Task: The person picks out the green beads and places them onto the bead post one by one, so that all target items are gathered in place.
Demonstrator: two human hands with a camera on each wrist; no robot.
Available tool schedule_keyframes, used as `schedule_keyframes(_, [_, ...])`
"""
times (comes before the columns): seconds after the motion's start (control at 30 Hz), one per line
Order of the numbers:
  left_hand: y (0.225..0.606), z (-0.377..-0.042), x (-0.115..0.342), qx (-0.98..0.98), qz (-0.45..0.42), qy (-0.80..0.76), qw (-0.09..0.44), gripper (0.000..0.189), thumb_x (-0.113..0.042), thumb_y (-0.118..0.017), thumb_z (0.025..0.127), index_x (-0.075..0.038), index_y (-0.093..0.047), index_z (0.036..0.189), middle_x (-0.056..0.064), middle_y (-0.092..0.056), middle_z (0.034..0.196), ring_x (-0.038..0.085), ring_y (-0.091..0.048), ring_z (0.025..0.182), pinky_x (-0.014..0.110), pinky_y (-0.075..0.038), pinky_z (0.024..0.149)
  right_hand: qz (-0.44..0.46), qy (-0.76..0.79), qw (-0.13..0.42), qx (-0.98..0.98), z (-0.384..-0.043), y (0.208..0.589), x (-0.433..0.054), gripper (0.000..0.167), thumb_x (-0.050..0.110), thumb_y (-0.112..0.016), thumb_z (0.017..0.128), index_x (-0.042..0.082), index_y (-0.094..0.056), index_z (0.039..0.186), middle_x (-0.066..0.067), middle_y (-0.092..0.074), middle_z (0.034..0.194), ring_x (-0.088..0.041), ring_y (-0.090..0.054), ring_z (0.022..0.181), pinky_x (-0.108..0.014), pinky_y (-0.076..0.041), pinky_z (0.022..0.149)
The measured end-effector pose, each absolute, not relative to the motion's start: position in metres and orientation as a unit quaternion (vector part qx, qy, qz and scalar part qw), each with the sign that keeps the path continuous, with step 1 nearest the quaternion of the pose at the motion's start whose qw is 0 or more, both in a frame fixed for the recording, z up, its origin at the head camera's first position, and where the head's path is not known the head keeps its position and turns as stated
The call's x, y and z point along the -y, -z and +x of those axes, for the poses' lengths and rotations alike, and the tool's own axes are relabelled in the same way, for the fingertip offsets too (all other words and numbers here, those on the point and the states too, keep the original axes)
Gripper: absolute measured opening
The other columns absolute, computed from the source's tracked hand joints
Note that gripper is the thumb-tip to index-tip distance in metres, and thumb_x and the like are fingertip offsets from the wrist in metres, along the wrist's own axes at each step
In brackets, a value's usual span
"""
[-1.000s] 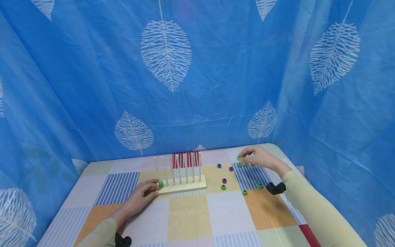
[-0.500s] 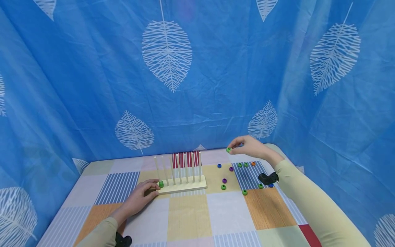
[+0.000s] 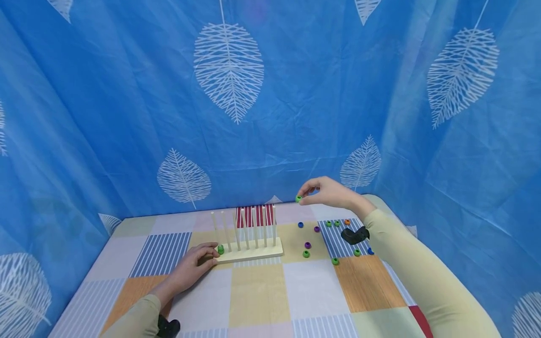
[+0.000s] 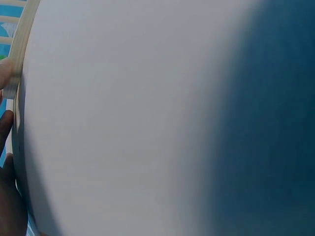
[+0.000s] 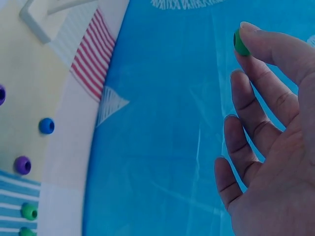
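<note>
A pale wooden peg rack [image 3: 253,254] with a row of upright pegs stands on the table, with green beads [image 3: 220,249] at the base of its leftmost peg. My left hand [image 3: 192,267] holds the left end of the rack, thumb at the front and fingers near the beads. In the left wrist view only fingertips and the rack's edge [image 4: 22,44] show at the far left. My right hand [image 3: 327,191] is raised right of the rack and pinches a green bead [image 5: 241,43] between thumb and index finger. Its other fingers are spread loosely.
Right of the rack lie loose beads: a blue bead [image 3: 300,225], a purple bead [image 3: 307,245], an orange bead [image 3: 347,222] and several green beads [image 3: 335,261]. The patchwork tablecloth [image 3: 258,291] covers the table. A blue leaf-print curtain [image 3: 279,141] hangs behind it and at both sides.
My right hand has lifted the green bead off the table's right side and moved it up and leftward. The left hand has stayed at the rack's end.
</note>
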State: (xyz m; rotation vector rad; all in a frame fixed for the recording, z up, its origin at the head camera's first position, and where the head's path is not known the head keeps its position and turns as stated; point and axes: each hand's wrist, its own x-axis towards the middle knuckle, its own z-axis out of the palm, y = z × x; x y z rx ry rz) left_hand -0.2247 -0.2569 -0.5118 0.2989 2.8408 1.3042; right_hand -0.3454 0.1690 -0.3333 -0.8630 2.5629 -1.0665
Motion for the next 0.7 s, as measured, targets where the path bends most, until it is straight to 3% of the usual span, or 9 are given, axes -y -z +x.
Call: schedule_keyframes(0.7, [0.507,-0.222,0.256,-0.907,0.093,-0.410,0.004,0.005,-0.022,-0.070,0.100,-0.024,-0.070,0.105,0.006,-0.055,0.148,0.037,-0.044,0.139,0.061,-0.032,0.116,-0.361,0.389,0.137,-0.837,-0.344,0.317,-0.125,0.023,0.033,-0.079,0.091,0.021,-0.076,0.111,0.002,-0.070,0.113,-0.020,-0.062,0.106,-0.041,-0.055,0.088])
